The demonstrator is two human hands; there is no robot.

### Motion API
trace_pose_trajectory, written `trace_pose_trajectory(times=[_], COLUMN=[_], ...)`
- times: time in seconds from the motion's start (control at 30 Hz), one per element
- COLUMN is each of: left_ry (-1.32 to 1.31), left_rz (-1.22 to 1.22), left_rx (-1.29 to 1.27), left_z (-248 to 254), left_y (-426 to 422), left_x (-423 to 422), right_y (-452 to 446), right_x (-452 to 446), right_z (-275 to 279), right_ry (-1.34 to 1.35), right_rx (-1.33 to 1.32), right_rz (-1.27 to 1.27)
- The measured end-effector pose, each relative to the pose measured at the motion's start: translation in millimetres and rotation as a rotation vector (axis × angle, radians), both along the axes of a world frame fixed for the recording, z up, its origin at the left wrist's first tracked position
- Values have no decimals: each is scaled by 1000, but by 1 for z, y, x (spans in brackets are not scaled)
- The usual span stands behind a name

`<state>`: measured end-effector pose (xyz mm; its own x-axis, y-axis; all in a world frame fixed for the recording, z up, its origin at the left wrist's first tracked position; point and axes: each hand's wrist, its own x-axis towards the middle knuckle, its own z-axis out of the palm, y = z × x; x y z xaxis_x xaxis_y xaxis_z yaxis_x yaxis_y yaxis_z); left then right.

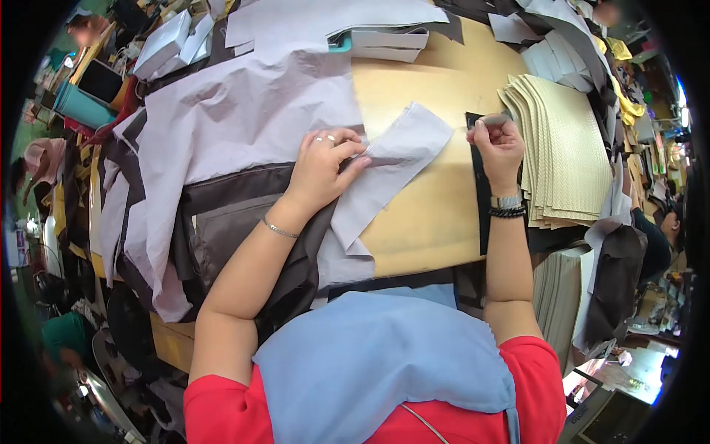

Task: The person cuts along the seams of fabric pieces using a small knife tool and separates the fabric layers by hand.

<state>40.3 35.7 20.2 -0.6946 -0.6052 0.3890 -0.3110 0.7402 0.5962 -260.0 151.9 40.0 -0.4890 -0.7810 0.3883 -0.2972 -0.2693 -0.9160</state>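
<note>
My left hand (325, 164) is closed at the edge of a pale grey fabric strip (414, 140), thumb and fingers pinching it. The strip lies slantwise on the tan tabletop (421, 222). Under and beside that hand spreads a larger pale grey cloth (251, 111) joined to a dark brown fabric piece (244, 229). My right hand (499, 144) is raised with its fingers curled together, over a black strip (482, 192). Whether something small sits in those fingers is hidden.
A stack of cream textured sheets (566, 148) stands just right of my right hand. White boxes (388, 43) and folded cloth lie at the far edge. More sheets (555, 296) are piled below right. A teal bin (81, 107) is at the left, with people around.
</note>
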Motion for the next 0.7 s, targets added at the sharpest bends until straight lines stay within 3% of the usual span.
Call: trace_pose_trajectory(times=[0.07,0.2,0.33,0.43,0.53,0.7], left_ry=[13,-105,-122,70,28,705], left_rz=[-28,-100,-104,-39,-8,-84], left_rx=[-17,-154,-88,184,250,815], left_z=[-2,-3,-1,2,8,9], left_y=[-2,0,1,-4,-15,-28], left_x=[-1,0,3,7,16,27], right_y=[-8,-26,-32,-20,-12,-10], right_x=[47,104,95,88,84,80], right_z=[12,20,14,7,-7,-8], right_ry=[-53,738,912,949,1013,1089], right_rx=[-151,59,276,137,72,57], right_rz=[164,383,403,300,238,122])
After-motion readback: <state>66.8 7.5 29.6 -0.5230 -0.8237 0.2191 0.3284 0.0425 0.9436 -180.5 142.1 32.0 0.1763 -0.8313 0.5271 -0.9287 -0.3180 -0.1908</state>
